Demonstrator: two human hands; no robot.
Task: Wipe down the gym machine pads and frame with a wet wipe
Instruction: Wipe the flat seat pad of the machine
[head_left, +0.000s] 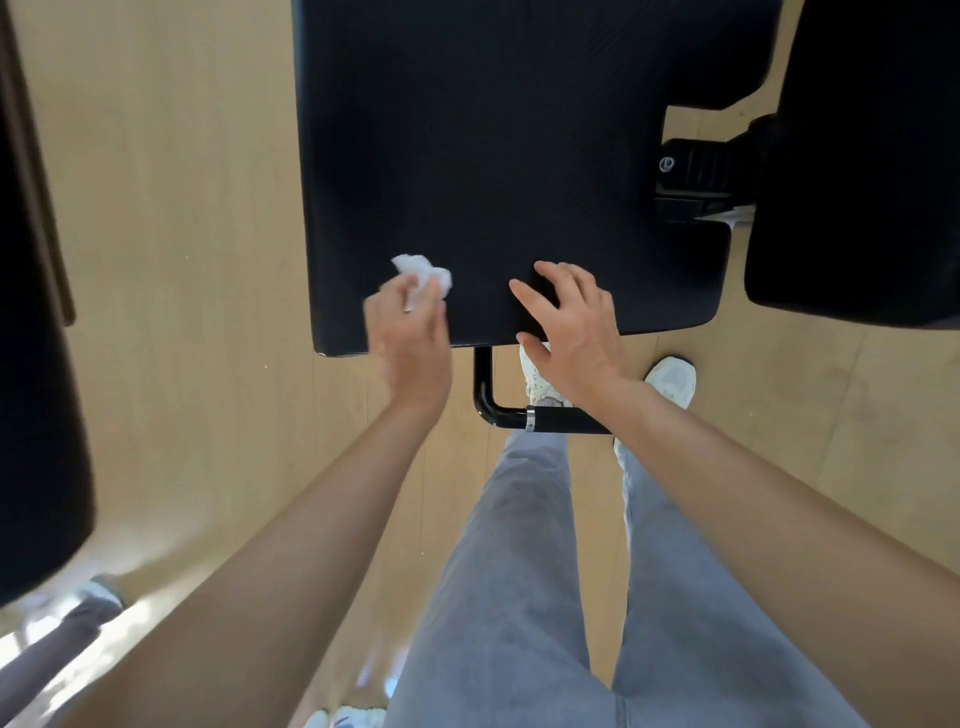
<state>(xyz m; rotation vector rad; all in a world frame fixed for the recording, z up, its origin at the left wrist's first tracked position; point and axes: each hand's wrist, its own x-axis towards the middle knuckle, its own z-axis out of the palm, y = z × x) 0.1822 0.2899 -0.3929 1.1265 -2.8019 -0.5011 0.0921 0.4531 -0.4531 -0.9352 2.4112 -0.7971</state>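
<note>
A person looks straight down at their own legs in loose grey-blue jeans, standing on a pale wooden floor, with white trainers showing just beyond the knees. Two bare forearms reach forward from the bottom corners. Between them, just past the legs, a glossy black bent metal tube handle with a chrome ring and a dark grip turns up to meet the underside of the machine. The left hand, slightly blurred, lies over the near edge of a large black textured seat pad, its fingers curled round a white crumpled wet wipe that touches the pad near its near left corner. The right hand is beside it, holding nothing, fingers spread and straight, fingertips resting on the pad's near edge and thumb hanging below it. Further right, a second black pad stands apart from the first, with a black ribbed metal joint of the frame in the gap between them. A dark blurred shape fills the left edge; what it is cannot be told.
</note>
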